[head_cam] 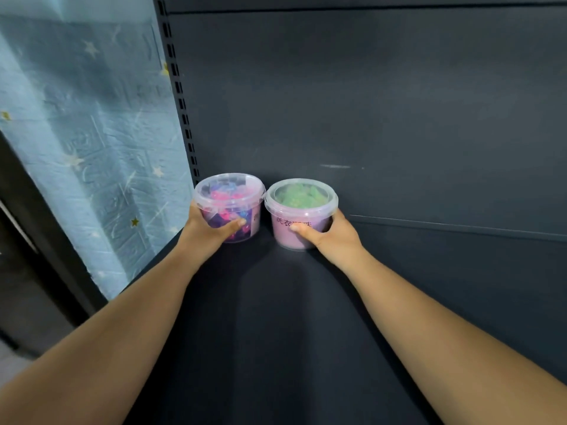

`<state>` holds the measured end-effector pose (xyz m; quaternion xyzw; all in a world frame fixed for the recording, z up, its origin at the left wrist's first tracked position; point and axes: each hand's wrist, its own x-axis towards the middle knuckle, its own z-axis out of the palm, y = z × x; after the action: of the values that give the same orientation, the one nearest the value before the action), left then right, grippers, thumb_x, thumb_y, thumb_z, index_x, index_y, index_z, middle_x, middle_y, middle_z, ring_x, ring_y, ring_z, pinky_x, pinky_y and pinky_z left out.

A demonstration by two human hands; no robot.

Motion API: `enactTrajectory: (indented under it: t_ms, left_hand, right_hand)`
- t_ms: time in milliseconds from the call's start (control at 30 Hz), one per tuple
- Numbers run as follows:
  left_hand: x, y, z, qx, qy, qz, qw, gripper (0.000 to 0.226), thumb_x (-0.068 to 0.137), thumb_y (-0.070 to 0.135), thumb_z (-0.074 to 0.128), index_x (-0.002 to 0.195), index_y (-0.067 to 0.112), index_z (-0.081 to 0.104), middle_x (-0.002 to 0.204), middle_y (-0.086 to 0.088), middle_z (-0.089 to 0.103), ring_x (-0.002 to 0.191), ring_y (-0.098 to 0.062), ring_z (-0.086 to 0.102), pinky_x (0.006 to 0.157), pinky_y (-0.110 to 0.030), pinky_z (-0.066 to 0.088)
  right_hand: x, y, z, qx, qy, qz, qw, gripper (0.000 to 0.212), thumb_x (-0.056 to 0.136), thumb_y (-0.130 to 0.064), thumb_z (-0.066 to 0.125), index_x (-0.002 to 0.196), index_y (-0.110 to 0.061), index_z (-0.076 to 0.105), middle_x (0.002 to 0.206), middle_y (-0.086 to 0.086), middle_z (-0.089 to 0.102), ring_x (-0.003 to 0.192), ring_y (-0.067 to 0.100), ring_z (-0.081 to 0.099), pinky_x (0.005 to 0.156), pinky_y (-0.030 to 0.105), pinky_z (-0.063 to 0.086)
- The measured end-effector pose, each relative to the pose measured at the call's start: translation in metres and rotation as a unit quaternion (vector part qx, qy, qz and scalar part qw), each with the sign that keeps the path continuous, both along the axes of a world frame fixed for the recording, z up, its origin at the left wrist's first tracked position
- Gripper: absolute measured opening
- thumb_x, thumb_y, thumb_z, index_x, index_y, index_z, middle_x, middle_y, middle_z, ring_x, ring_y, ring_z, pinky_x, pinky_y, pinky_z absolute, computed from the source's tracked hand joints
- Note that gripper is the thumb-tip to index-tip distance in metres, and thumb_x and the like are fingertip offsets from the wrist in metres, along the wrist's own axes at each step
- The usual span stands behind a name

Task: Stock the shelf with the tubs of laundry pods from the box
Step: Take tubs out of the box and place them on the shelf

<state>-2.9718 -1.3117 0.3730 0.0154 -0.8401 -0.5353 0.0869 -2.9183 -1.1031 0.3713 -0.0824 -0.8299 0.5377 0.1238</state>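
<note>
Two clear-lidded tubs stand side by side at the back left corner of the dark shelf (276, 317). The left tub (230, 197) holds pink and blue pods; my left hand (208, 230) grips its side, thumb across the front. The right tub (302, 204) has a pink label and green pods under the lid; my right hand (331, 234) grips it, thumb on the label. Both tubs seem to rest on the shelf, close together with a small gap. The box is out of view.
The shelf's dark back panel (368, 102) rises right behind the tubs. A slotted upright (181, 96) marks the shelf's left end. Beyond it hangs a blue star-patterned wall covering (92, 133). Shelf surface stretches to the right of the tubs.
</note>
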Motion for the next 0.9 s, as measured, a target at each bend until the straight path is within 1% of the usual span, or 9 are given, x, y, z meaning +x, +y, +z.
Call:
enactTrajectory:
  t_ms: [267,367,467,500,567,633,700,833,900]
  left_hand:
    - [0.063,0.004,0.014,0.008,0.048,0.047,0.998,0.078,0.084,0.034,0.062,0.145,0.011,0.019,0.151,-0.006,0.026,0.137,-0.020,0.029,0.108,-0.029,0.023]
    - [0.110,0.017,0.023,0.014,0.115,0.026,0.993,0.049,0.088,0.026,0.058,0.133,0.012,0.045,0.134,-0.005,0.049,0.117,-0.014,0.046,0.096,-0.020,0.033]
    - [0.170,0.059,0.029,0.013,0.125,-0.078,0.989,0.024,0.088,0.014,0.058,0.110,0.007,0.062,0.103,-0.003,0.061,0.084,-0.010,0.055,0.068,-0.001,0.036]
    - [0.193,0.079,0.030,0.011,0.127,-0.125,0.984,0.020,0.087,0.012,0.059,0.106,0.008,0.064,0.099,-0.003,0.061,0.078,-0.007,0.055,0.066,0.001,0.037]
    - [0.239,0.120,0.030,0.007,0.129,-0.207,0.970,0.012,0.087,0.014,0.059,0.098,0.018,0.063,0.097,0.004,0.061,0.082,-0.004,0.055,0.074,-0.006,0.038]
    - [0.292,0.168,0.027,0.000,0.126,-0.291,0.948,0.011,0.087,0.019,0.059,0.092,0.029,0.060,0.094,0.016,0.061,0.089,0.000,0.055,0.081,-0.011,0.037]
    - [0.354,0.220,0.019,-0.018,0.150,-0.364,0.919,0.017,0.086,0.019,0.060,0.088,0.036,0.057,0.090,0.023,0.058,0.089,0.007,0.054,0.080,-0.005,0.037]
    - [0.481,0.324,-0.006,-0.036,0.129,-0.514,0.847,0.012,0.080,0.028,0.064,0.086,0.036,0.056,0.084,0.026,0.056,0.079,0.022,0.051,0.075,0.003,0.034]
    - [0.537,0.365,-0.025,-0.034,0.095,-0.571,0.815,0.011,0.081,0.025,0.064,0.088,0.031,0.058,0.082,0.024,0.056,0.078,0.014,0.055,0.072,0.002,0.036]
  right_hand:
    - [0.050,0.011,0.019,0.071,0.000,-0.060,0.996,0.059,0.081,-0.036,0.067,0.131,-0.014,0.046,0.137,0.003,0.048,0.124,0.018,0.047,0.097,0.026,0.036]
    - [0.103,0.038,0.035,0.090,0.010,-0.075,0.993,0.036,0.084,-0.032,0.064,0.116,-0.016,0.059,0.121,-0.002,0.059,0.113,0.013,0.053,0.091,0.019,0.037]
    - [0.173,0.072,0.045,0.127,0.013,-0.084,0.988,0.022,0.086,-0.030,0.062,0.103,-0.017,0.065,0.098,-0.008,0.062,0.094,0.007,0.055,0.082,0.015,0.037]
    - [0.202,0.086,0.046,0.141,0.014,-0.091,0.986,0.020,0.086,-0.030,0.061,0.101,-0.018,0.066,0.094,-0.011,0.060,0.091,0.004,0.053,0.078,0.013,0.037]
    - [0.262,0.117,0.046,0.166,0.019,-0.115,0.979,0.017,0.085,-0.029,0.063,0.099,-0.019,0.067,0.090,-0.013,0.059,0.088,0.002,0.053,0.071,0.010,0.036]
    - [0.337,0.157,0.043,0.188,0.024,-0.167,0.968,0.018,0.083,-0.027,0.066,0.099,-0.018,0.067,0.091,-0.012,0.060,0.091,0.004,0.055,0.076,0.010,0.035]
    - [0.426,0.197,0.034,0.223,0.016,-0.222,0.949,0.023,0.082,-0.024,0.067,0.103,-0.015,0.067,0.095,-0.008,0.061,0.095,0.006,0.056,0.081,0.012,0.035]
    - [0.606,0.256,0.007,0.204,-0.023,-0.348,0.915,0.027,0.081,-0.019,0.069,0.107,-0.012,0.066,0.105,0.001,0.066,0.081,-0.006,0.055,0.074,0.004,0.037]
    - [0.682,0.271,-0.014,0.176,-0.062,-0.405,0.895,0.029,0.081,-0.020,0.068,0.109,-0.012,0.066,0.107,0.001,0.067,0.092,0.003,0.058,0.082,0.008,0.038]
